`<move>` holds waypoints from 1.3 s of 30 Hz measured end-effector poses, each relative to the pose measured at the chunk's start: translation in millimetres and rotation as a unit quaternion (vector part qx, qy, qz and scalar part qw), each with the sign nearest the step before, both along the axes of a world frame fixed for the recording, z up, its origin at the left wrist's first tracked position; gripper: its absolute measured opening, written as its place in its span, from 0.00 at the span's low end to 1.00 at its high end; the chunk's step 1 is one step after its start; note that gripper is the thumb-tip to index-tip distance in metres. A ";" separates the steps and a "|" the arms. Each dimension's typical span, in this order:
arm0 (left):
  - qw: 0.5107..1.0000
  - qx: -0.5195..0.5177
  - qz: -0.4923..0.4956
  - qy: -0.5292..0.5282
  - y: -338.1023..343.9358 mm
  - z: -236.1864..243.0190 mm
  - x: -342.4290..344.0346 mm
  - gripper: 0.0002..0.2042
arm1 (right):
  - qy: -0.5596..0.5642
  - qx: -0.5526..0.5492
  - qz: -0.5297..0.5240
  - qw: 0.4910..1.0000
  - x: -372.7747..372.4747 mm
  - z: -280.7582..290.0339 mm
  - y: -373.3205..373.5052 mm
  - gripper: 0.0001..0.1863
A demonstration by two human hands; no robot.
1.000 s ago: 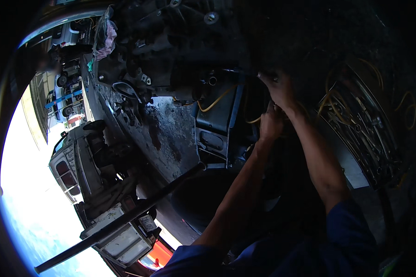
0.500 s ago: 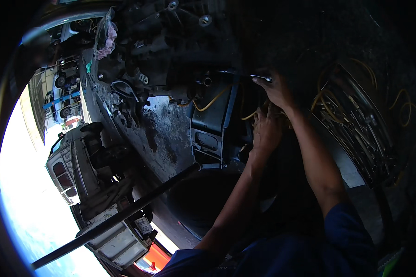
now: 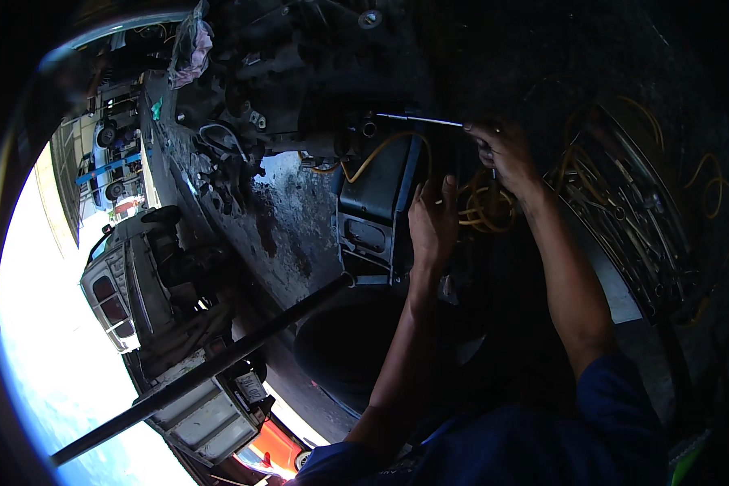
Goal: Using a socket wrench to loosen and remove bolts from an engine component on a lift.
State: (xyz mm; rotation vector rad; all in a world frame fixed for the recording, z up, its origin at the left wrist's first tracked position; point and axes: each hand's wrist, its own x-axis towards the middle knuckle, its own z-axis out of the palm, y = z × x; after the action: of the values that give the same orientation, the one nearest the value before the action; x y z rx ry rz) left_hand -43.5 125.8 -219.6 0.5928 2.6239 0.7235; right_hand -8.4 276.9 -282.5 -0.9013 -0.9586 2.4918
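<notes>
My right hand (image 3: 502, 154) is closed around one end of a slim, shiny metal-shafted tool (image 3: 421, 120). The shaft points left, its tip near a dark round metal fitting (image 3: 369, 129); I cannot make out whether they touch. A short piece shows below the fist, perhaps part of the same tool. My left hand (image 3: 434, 223) is raised with its fingers apart and holds nothing. It is beside a dark boxy metal stand (image 3: 373, 190), near a coiled yellow hose (image 3: 488, 212). The hose arches over the stand toward the dark machinery.
A tray of wrenches and other loose tools (image 3: 624, 215) lies at the right. A long dark pole (image 3: 211, 373) slants across the lower left. Greasy parts (image 3: 219, 162) lie on the stained floor (image 3: 287, 227). Outside at the left stands a truck (image 3: 158, 300).
My right hand has moved slightly right, and more of the tool's shaft now shows. My left hand has shifted left, away from the right hand, and the coiled hose has come into view.
</notes>
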 end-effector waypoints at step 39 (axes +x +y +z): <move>0.995 0.013 -0.016 -0.098 45.0 -19.3 24.1 0.13 | 0.002 -0.025 0.065 0.998 -28.8 -3.8 -1.6 0.08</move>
State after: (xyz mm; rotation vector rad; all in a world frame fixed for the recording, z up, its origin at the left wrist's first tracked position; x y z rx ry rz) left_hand -19.4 170.8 -238.8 0.5394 2.4229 0.7658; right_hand -37.2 275.3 -286.3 -0.8761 -0.9871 2.6348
